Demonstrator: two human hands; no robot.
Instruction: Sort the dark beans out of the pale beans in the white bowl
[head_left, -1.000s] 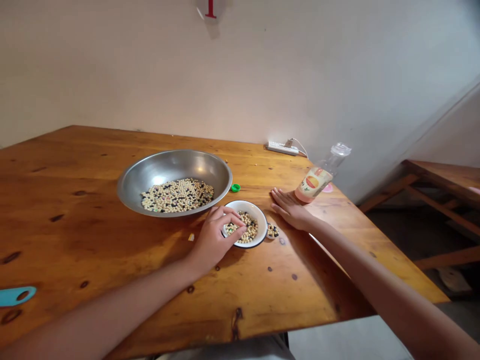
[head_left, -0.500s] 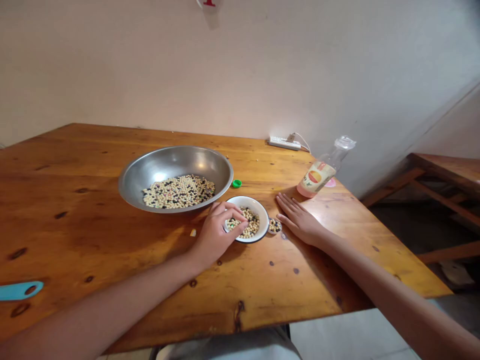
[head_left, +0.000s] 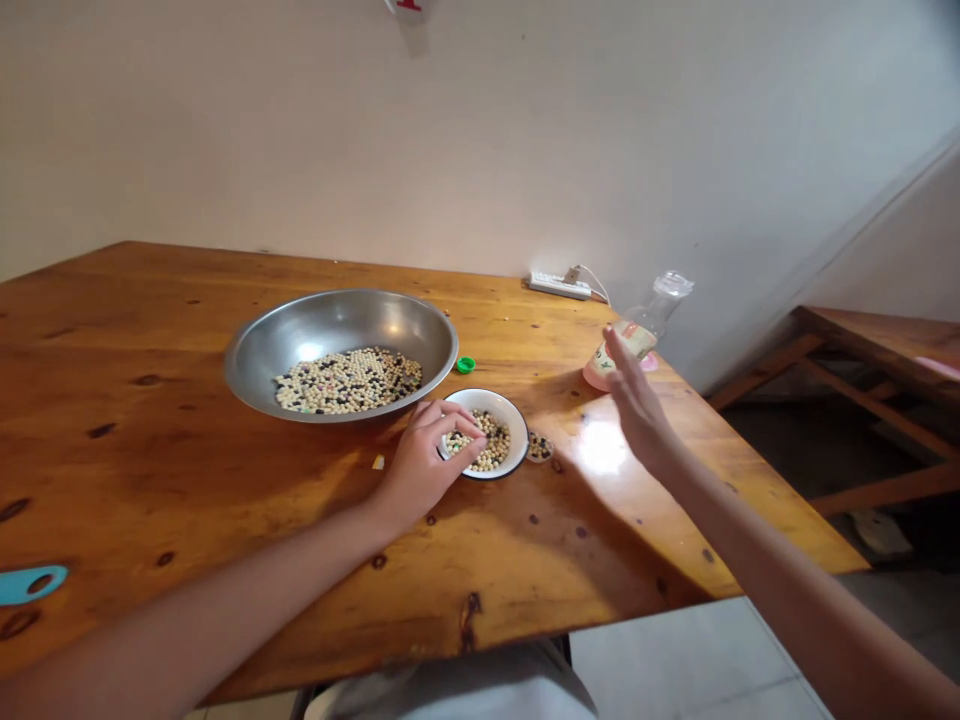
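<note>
Two bare hands are at the worktop (head_left: 150,330). The left hand (head_left: 421,465) rests its heel on the wood, curled and half closed, with its fingertips over the left rim of a small white bowl (head_left: 517,437). The bowl holds pale and dark beans (head_left: 487,445). The fingers come together just above them, and whether they have hold of any beans I cannot tell. The right hand (head_left: 637,400) is raised off the wood, open and holding nothing, with the fingers spread loosely upward. It is nearest to a tilted plastic bottle (head_left: 626,345), and from this view it overlaps the bottle without clearly touching it.

The small bowl sits toward the middle of the worktop, near the near edge of a wide steel basin (head_left: 337,320). The basin holds more mixed beans (head_left: 347,380). A tiny dish of dark beans (head_left: 539,447) sits just beside the bowl's right rim. A green cap (head_left: 466,364) lies between basin and bowl, toward the far side. A power strip (head_left: 557,286) lies along the far edge, and a blue piece (head_left: 22,585) sits at the left edge.
</note>
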